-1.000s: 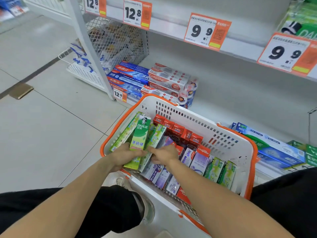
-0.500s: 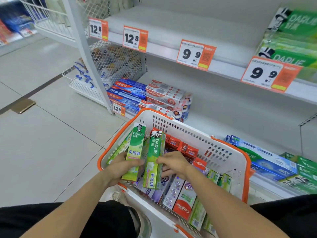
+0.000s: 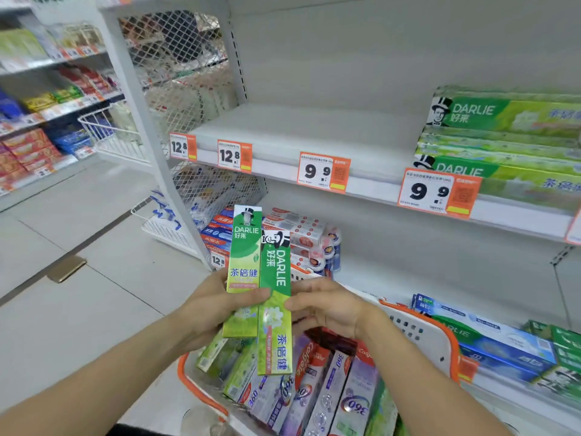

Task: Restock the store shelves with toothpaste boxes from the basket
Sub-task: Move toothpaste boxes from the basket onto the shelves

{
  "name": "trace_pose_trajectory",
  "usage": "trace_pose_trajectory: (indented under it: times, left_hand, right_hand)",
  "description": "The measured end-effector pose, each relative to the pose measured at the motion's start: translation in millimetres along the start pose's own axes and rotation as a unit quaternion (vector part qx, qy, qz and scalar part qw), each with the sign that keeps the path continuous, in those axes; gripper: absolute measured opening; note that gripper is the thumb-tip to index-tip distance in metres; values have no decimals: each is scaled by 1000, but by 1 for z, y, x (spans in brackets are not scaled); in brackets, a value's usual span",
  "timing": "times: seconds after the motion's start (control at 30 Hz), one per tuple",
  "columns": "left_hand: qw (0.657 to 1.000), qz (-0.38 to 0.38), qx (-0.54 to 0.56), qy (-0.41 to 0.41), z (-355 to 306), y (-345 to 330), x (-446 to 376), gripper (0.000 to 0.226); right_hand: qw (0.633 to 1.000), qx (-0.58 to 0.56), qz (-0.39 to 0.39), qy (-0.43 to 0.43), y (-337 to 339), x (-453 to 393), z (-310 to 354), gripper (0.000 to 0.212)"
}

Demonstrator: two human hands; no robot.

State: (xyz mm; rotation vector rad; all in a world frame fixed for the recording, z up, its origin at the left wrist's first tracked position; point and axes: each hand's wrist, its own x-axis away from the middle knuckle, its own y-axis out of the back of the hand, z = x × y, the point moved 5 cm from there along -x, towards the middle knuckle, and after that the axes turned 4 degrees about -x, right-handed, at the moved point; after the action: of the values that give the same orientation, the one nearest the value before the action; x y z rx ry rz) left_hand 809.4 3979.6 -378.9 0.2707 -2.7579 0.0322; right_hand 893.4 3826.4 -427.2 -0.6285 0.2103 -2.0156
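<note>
left hand (image 3: 217, 305) wrapped around the pale green darlie box (image 3: 243, 269), thumb across its front, fingers clamped behind. just beside it, touching edge to edge, the darker green darlie box (image 3: 274, 305) held upright and upside down, pinched at its right edge by the right hand (image 3: 327, 309), fingers curled on it. both raised above the basket (image 3: 440, 341), which holds more toothpaste boxes. further right and up, bare middle shelf (image 3: 283, 136) with matching darlie stock (image 3: 503, 136) at its far right. likely risks: darker box shelved inverted unless turned; light edge pinch letting it slip back into the basket; boxes landing behind a 12.8 tag (image 3: 234, 156) rather than the 9.9 tag (image 3: 437, 191).
</note>
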Motion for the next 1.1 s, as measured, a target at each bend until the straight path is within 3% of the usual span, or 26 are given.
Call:
trace_pose_trajectory:
  times: [0.07,0.2,0.4,0.5,0.63,0.77,0.9,0.93,1.1]
  left_hand:
    - [999,-7,-6,-41,-37,-6,2,50]
    - [990,-47,42,-129,-90,-23,-1,56]
    - [963,-72,146,-213,-130,-60,-22,49]
    - [961,-90,153,-214,-136,-80,-40,64]
    - [966,-115,102,-209,-138,-104,-56,76]
    - [974,-106,42,-194,-132,-128,-65,42]
    - [978,-62,-2,-200,-130,-151,-66,29]
    - [979,-48,-6,-197,-130,-156,-66,30]
    - [987,-18,15,-159,-131,-173,-64,41]
  right_hand:
    - [998,-19,-17,49,-1,10,28,47]
    - [991,-33,-12,126,3,36,77,54]
    - [967,177,-119,137,20,82,173,59]
    - [922,307,-195,133,23,106,212,64]
    - [841,441,-269,164,46,145,249,49]
    - [750,510,-358,221,86,195,279,46]
    - [604,607,-468,217,120,218,304,48]
    - [585,619,-481,206,126,218,306,49]
    - [600,605,-501,147,165,218,297,48]
